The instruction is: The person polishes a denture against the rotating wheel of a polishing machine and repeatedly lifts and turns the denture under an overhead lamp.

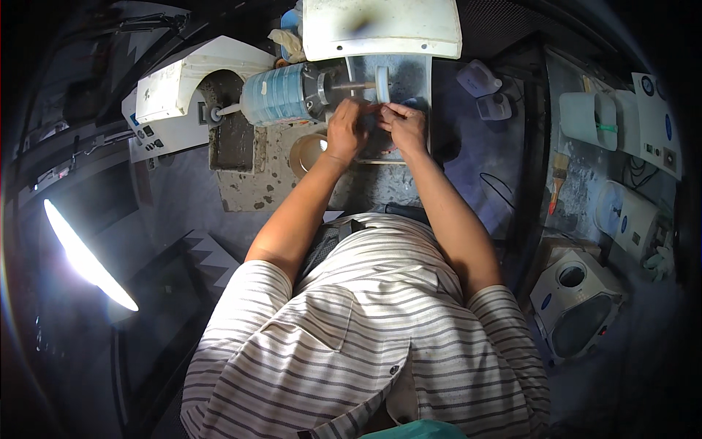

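Both bare hands meet just below a narrow, pale-rimmed wheel (383, 83), which stands edge-on at the end of a metal shaft (352, 85), over a wet, grey-stained basin (428, 121) and beneath a white hood (380, 36). The left hand (347, 130) has its fingers curled, their tips drawn in toward those of the right hand (404, 126), whose thumb and forefinger come close together near the wheel's lower edge. Whether either hand pinches a small piece between the fingertips, or touches the wheel, I cannot tell. The shaft runs left to a ribbed blue motor (281, 95), on whose far side sits a second white housing (197, 77) with a slurry-coated tray (212, 155) below its opening. A round bowl (295, 157) stands near the left wrist, on the speckled bench. To the right are two translucent plastic containers (479, 77) and, farther off, a paintbrush (559, 170) with a red-tipped handle.
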`<state>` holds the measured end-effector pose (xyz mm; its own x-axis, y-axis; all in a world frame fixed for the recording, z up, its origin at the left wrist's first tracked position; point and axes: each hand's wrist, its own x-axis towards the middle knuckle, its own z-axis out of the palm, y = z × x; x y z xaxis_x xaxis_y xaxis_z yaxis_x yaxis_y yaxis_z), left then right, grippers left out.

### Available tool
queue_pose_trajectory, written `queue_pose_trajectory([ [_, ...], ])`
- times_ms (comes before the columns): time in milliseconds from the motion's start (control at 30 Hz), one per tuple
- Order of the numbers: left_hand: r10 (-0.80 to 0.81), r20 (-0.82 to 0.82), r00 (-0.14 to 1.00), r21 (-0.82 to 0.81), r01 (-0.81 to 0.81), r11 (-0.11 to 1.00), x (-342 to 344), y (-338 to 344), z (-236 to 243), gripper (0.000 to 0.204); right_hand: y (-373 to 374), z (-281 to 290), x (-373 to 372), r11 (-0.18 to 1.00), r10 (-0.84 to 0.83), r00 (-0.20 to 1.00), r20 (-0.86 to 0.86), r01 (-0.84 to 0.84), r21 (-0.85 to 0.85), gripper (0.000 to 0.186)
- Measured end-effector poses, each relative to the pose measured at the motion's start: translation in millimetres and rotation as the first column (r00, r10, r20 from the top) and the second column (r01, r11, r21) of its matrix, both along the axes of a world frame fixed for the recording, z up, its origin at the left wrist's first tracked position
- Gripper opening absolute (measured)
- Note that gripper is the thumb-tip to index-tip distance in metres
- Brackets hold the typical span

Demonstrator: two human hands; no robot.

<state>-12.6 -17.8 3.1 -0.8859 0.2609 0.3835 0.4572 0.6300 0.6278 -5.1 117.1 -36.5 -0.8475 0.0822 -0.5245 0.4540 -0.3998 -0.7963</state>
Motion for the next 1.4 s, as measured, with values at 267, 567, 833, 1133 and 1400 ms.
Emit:
queue_pose_trajectory([
  [267, 0.093, 0.104, 0.990, 0.079, -0.101, 0.992, 12.7, 2.5, 4.1, 0.037, -1.3, 28.2, 0.9, 0.999, 0.045, 0.996, 0.073, -0.047, 0.023, 0.018],
  [567, -0.060, -0.019, 0.998, 0.045, 0.061, 0.997, -1.2, 3.3, 12.6, 0.036, 3.2, 7.1, 0.1, 0.998, -0.008, 1.000, -0.012, 0.008, -0.064, 0.017],
  [833, -0.009, 0.044, 0.999, 0.011, 0.008, 1.000, -3.7, 2.1, 10.5, 0.033, 1.9, 4.4, -1.7, 0.997, -0.026, 1.000, 0.008, 0.027, -0.068, 0.017],
  [1133, 0.094, 0.081, 0.992, 0.247, -0.111, 0.963, 15.1, -27.1, 45.4, 0.025, -7.9, 52.2, 6.2, 0.979, 0.202, 0.962, -0.185, -0.191, 0.076, 0.018],
  [1400, 0.002, 0.288, 0.957, 0.401, -0.123, 0.908, 41.8, -57.1, 110.1, 0.007, 7.2, 119.1, 26.8, 0.840, 0.537, 0.740, -0.406, -0.513, 0.176, 0.024],
])
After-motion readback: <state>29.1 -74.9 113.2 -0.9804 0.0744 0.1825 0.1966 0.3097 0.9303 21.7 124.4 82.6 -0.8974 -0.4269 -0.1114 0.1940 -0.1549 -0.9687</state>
